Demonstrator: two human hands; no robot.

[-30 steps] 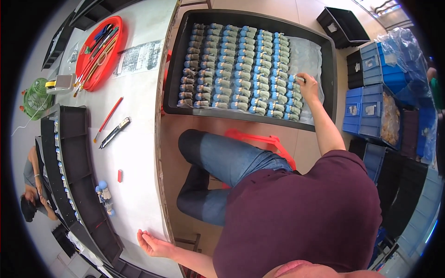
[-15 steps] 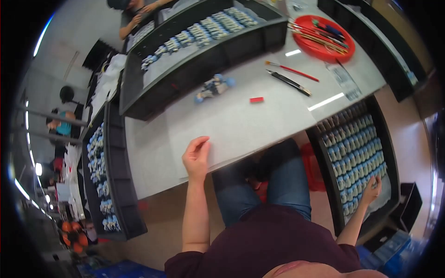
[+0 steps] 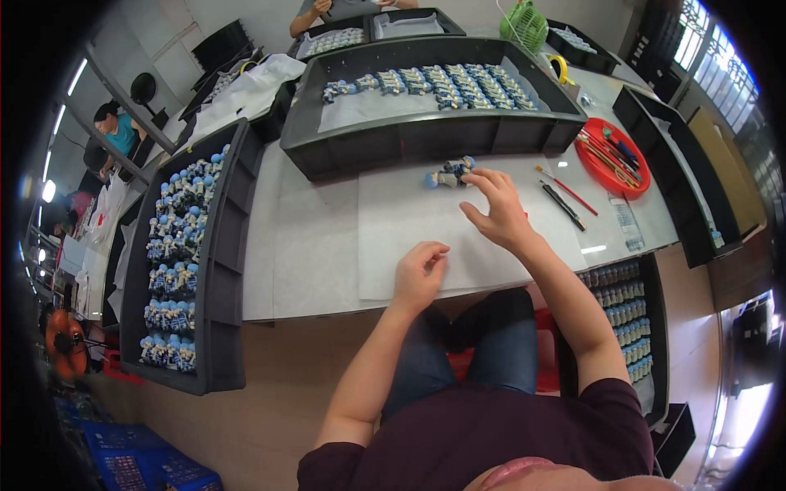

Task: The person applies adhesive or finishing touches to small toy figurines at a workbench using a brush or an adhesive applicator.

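Observation:
My right hand [image 3: 497, 210] reaches over the white sheet [image 3: 393, 221], thumb and fingers apart, nothing held. Its fingertips are right beside small blue-and-white figurines [image 3: 444, 178] lying close together at the foot of the large black crate; whether they touch cannot be made out. Nearer me, my left hand [image 3: 421, 275] rests at the front of the sheet, its fingers curled in with the thumb against them and no object showing. A small red block [image 3: 526, 214] is mostly hidden behind my right hand.
The large black crate [image 3: 434, 135] holds rows of figurines, as does a crate [image 3: 221, 270] at left. Further rows fill a low crate [image 3: 661, 327] by my right side. A paintbrush [image 3: 569, 190], a black pen-like tool [image 3: 562, 205] and a red tool tray [image 3: 647, 176] lie right.
My right hand has left the low crate at the right and come over the table to the figurines. The view has turned, and my left hand stays near the sheet's front edge.

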